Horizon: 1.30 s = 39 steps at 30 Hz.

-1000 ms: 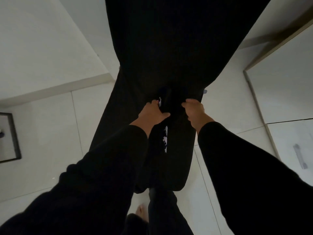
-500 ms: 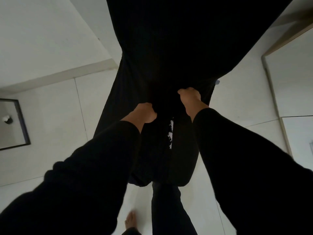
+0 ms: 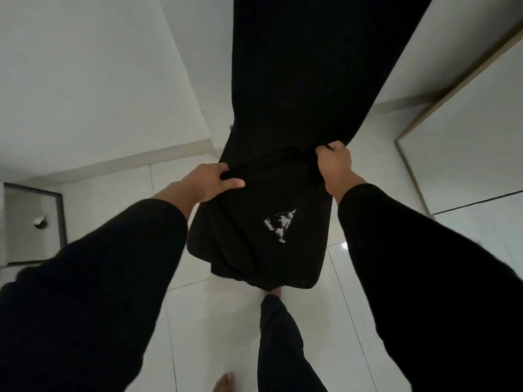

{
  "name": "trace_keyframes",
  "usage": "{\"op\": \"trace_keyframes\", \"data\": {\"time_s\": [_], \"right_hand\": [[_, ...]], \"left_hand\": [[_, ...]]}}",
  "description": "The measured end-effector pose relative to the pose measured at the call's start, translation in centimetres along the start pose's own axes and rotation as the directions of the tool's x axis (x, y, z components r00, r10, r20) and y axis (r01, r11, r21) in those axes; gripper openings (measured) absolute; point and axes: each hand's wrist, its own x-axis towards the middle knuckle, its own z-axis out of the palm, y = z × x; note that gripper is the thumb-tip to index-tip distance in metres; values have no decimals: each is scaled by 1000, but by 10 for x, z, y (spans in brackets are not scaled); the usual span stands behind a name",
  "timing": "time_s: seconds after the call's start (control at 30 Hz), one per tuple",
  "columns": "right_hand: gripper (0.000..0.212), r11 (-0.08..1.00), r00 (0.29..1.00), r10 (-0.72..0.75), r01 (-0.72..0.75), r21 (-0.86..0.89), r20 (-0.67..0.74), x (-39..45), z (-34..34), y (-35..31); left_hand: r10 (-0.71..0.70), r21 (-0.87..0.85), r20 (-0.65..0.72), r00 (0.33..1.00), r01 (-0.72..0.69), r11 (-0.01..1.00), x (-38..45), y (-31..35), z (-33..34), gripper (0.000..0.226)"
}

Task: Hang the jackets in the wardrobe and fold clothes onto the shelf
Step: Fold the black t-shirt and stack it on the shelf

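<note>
Black fabric fills the centre of the view: a dark garment with a pale triangular print hangs folded over a horizontal line held between both hands, above the white tiled floor.

Change since the earlier frames: one second ago both hands were bunched close together at the middle of the cloth, and the print showed only as a thin vertical sliver. The hands have since separated. The left hand now grips the fold at the left edge, thumb laid across the front and fingers curled behind. The right hand is clenched on the fold at the right edge, slightly higher. The lower panel has spread flat and the print is fully exposed.

Meaning for the task: judged from this, the garment is being opened to its width for a fold, not yet placed. The upper part of the cloth runs up out of frame; what supports it cannot be told. A cabinet door edge stands at right; no shelf is visible.
</note>
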Motion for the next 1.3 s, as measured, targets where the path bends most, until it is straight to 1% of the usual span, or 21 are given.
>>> {"op": "trace_keyframes", "data": {"time_s": [0.07, 0.1, 0.17, 0.2, 0.27, 0.3, 0.4, 0.5, 0.57, 0.67, 0.73, 0.83, 0.9, 0.97, 1.0, 1.07, 1.1, 1.17, 1.23, 1.27, 1.3], "right_hand": [[11, 996, 995, -93, 93, -12, -20, -40, -15, -7], [15, 991, 991, -133, 133, -20, -14, -63, -23, -9], [22, 975, 976, -219, 219, -43, 8, -109, -40, -16], [23, 969, 970, -241, 241, -49, 13, -119, -45, -17], [22, 934, 935, -353, 354, -46, 21, -197, -64, -20], [22, 926, 928, -370, 372, -64, 35, -204, -69, -25], [20, 885, 892, -451, 451, -117, 30, -263, -93, -42], [21, 796, 812, -584, 572, -200, -1, -317, -121, -67], [24, 739, 772, -633, 625, -252, 58, -347, -142, -78], [27, 706, 760, -631, 646, -290, 156, -382, -174, -89], [21, 706, 762, -628, 643, -296, 157, -395, -190, -95], [20, 703, 752, -654, 643, -304, 78, -408, -207, -100], [24, 694, 759, -651, 596, -405, 2, -414, -217, -100], [26, 649, 787, -612, 446, -617, -75, -417, -225, -95], [25, 631, 801, -586, 355, -690, -124, -420, -227, -91], [20, 663, 800, -545, 228, -713, -251, -424, -228, -86], [14, 707, 792, -522, 195, -680, -316, -427, -227, -84], [10, 838, 788, -432, 171, -518, -439, -433, -224, -79], [9, 953, 798, -293, 201, -226, -526, -435, -218, -75], [15, 975, 809, -205, 217, -43, -551, -435, -216, -72], [22, 967, 819, -136, 231, 104, -557, -438, -214, -70]], "left_hand": [[65, 44, 7, 998, -65, 997, -48, -6, -21, 50], [96, 112, -18, 995, -94, 989, -72, -10, -28, 47], [142, 263, -56, 988, -123, 957, -115, -17, -46, 34], [147, 302, -78, 986, -117, 946, -121, -18, -51, 25], [218, 391, -213, 953, -122, 912, -193, -29, -63, 11], [219, 416, -263, 940, -94, 904, -196, -27, -69, 9], [246, 470, -462, 852, 1, 883, -251, -24, -91, 14], [307, 497, -606, 734, 47, 867, -297, -13, -115, 17], [372, 540, -661, 652, 69, 839, -322, -3, -124, 18], [397, 533, -730, 556, 101, 840, -351, 9, -132, 24], [350, 468, -776, 524, 107, 878, -364, 16, -135, 28], [242, 317, -835, 495, 73, 946, -378, 30, -129, 28], [127, 157, -859, 496, 19, 987, -385, 42, -122, 26], [8, -37, -838, 546, -71, 997, -391, 55, -112, 22], [-46, -138, -816, 576, -118, 983, -393, 61, -105, 21], [-163, -355, -758, 631, -190, 915, -398, 74, -89, 18], [-217, -451, -724, 655, -211, 867, -401, 80, -81, 17], [-277, -564, -673, 686, -233, 792, -404, 91, -68, 21], [-295, -600, -664, 687, -255, 758, -409, 100, -59, 30], [-303, -608, -674, 673, -274, 745, -411, 103, -57, 32], [-310, -617, -686, 659, -301, 727, -412, 107, -54, 34]]}}
